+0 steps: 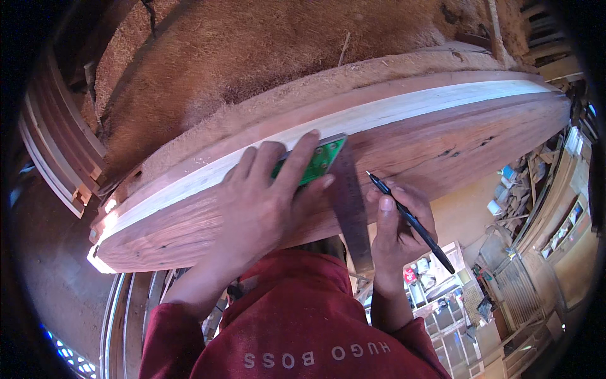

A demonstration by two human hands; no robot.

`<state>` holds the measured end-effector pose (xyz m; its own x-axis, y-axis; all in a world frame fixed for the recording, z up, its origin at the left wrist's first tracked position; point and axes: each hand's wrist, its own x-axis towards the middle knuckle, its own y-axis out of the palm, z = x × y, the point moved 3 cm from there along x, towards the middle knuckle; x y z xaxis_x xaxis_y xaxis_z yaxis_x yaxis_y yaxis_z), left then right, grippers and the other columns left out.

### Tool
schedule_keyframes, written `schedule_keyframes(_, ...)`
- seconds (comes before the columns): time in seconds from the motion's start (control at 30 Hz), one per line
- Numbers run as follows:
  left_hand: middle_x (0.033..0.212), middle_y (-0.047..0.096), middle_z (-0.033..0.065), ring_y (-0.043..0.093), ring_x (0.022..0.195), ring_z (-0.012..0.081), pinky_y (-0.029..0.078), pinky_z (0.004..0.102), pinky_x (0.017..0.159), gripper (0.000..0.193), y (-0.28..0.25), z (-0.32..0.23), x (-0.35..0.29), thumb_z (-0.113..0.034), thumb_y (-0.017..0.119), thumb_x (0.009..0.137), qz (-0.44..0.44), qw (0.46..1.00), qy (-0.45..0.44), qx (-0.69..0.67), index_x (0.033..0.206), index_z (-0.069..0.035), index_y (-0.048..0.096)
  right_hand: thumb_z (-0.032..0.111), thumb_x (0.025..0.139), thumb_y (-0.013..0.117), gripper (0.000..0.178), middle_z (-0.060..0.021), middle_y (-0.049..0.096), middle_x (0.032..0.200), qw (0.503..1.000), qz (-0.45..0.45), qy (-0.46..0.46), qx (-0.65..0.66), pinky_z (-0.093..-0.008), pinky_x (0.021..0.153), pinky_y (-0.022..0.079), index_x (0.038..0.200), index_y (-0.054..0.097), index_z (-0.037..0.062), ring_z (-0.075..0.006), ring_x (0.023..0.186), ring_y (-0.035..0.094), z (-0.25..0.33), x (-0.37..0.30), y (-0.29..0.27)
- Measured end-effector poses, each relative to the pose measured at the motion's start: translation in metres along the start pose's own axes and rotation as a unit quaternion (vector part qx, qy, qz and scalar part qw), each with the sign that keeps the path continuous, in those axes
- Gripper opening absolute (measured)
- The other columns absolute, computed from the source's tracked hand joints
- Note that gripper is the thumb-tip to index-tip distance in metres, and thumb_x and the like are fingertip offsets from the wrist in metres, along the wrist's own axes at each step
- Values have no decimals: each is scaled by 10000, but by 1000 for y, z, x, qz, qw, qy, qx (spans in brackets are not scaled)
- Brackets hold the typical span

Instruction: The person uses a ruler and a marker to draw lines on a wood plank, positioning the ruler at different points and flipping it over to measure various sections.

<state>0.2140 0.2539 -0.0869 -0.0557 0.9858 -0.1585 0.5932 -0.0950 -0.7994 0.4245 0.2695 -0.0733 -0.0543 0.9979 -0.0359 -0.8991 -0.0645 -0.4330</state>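
A long reddish-brown wooden board (435, 145) lies crosswise in front of me, with dark cracks and knots in its right half. Along its far side runs a pale strip (404, 112). My left hand (255, 199) is closed on the green stock of a try square (353, 211), holding it at the far edge of the board's brown face. The square's metal blade crosses the board toward me and overhangs its near edge. In a pinch, my right hand (392, 243) holds a black pen (416, 226). The pen's tip points at the board, just right of the blade; contact I cannot tell.
Sawdust (252, 57) covers the area beyond the board. Several timber strips (60, 148) are stacked at the far left. Low at the right stand a shelf unit (451, 322) with small items and more wood pieces (540, 174).
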Motion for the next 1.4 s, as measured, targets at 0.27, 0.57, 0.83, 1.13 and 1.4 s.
schedule_keyframes(0.27, 932, 580, 63, 626, 830, 237, 538, 375, 672, 539, -4, 11, -9, -410, 792, 835, -11, 1000, -1, -1, 1293, -154, 666, 6, 909, 725, 141, -186, 722, 982, 999, -9, -3, 38, -311, 747, 582, 1032, 677, -44, -248, 877, 724, 0, 3, 3)
schedule_keyframes(0.57, 929, 591, 59, 626, 816, 223, 540, 369, 652, 562, -1, 8, -6, -411, 809, 817, -9, 1000, 4, 1, 1300, -159, 670, 72, 973, 666, 145, -160, 723, 917, 997, 32, -46, -50, -361, 837, 555, 1087, 668, -18, -244, 901, 710, 10, 20, 0)
schedule_keyframes(0.83, 922, 593, 69, 630, 814, 225, 541, 371, 647, 569, -1, 14, -11, -407, 813, 820, -28, 999, 15, 3, 1309, -154, 669, 110, 831, 787, 103, -69, 772, 994, 909, 285, -158, -259, -488, 1154, 343, 925, 744, 98, -290, 982, 712, 33, 80, 25)
schedule_keyframes(1.13, 917, 614, 76, 640, 799, 236, 541, 377, 651, 575, 0, 6, -5, -372, 833, 801, -35, 999, 13, -17, 1304, -143, 675, 24, 817, 828, 195, -97, 755, 976, 998, 16, -42, -38, -386, 988, 499, 953, 692, 56, -203, 971, 709, 12, 82, -7)
schedule_keyframes(1.4, 899, 623, 80, 640, 769, 245, 540, 384, 647, 598, 2, 6, -3, -353, 852, 782, -38, 999, 11, -19, 1310, -135, 673, 155, 1024, 613, 290, -160, 698, 1065, 992, -54, -89, -74, -293, 802, 587, 1252, 607, -24, -203, 917, 685, 12, 47, -21)
